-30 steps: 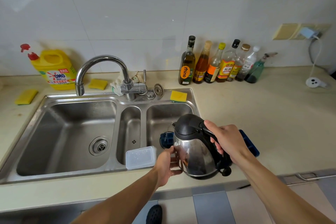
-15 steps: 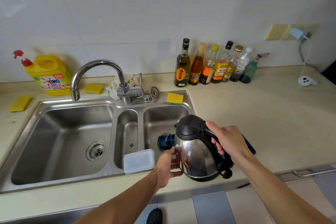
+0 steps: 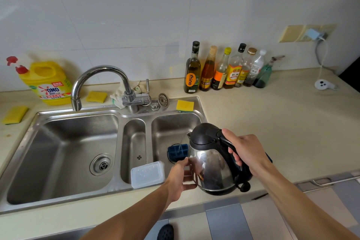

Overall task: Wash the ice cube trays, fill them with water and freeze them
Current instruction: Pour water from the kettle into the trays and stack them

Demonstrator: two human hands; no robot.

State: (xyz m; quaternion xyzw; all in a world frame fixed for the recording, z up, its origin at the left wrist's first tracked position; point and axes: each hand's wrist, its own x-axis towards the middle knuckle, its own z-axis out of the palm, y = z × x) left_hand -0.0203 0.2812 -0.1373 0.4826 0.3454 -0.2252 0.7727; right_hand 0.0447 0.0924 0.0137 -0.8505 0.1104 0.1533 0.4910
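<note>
Shiny SS kettle (image 3: 212,169), blue grid tray (image 3: 176,152)

Blue ice cube tray (image 3: 177,152) mostly behind the kettle (image 3: 212,169); shoe (image 3: 165,233) half off-frame.

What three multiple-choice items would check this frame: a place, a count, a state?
1. Where does the blue ice cube tray lie?
A) in the large left basin
B) at the right basin, below the spout of the kettle
C) beside the bottles

2. How many yellow sponges show?
A) three
B) one
C) five

3. What state is the kettle in?
A) standing untouched on the counter
B) lying in the sink
C) tilted and pouring

Key: 1B, the tray sits under the spout; 2A, one far left, one behind the tap, one right of the tap; 3C, the right hand grips its handle, the left hand steadies its side, and a thin stream of water falls.
</note>
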